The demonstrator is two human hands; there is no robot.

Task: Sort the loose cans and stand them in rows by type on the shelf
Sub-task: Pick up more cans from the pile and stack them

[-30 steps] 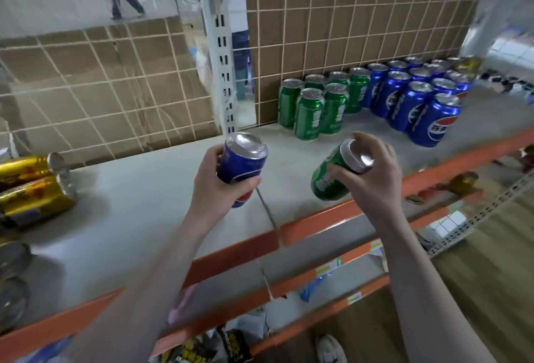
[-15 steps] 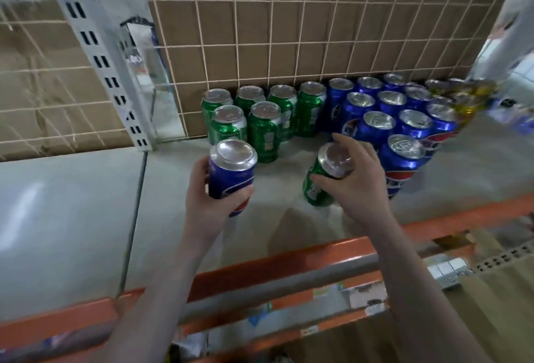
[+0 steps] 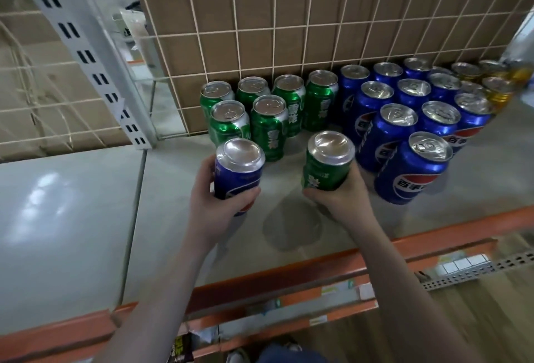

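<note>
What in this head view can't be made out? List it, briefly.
- Gold cans, head view: blurred at the right edge, so their count is unclear.
- Blue can label: covered by the left hand.
- Green can base: hidden by the right hand.
- Back-row blue cans: hidden behind front cans.

Counting outward from the wire grid back panel (image 3: pixel 289 15): six green cans (image 3: pixel 268 128) stand upright, four touching the panel and two in front of them, and a seventh green can (image 3: pixel 326 166) is held further out. Blue cans (image 3: pixel 396 128) to the right of the green ones number at least eleven standing, with one more blue can (image 3: pixel 237 174) held. Gold cans (image 3: pixel 497 91) at the panel's right end number about four; blur hides the exact count.
</note>
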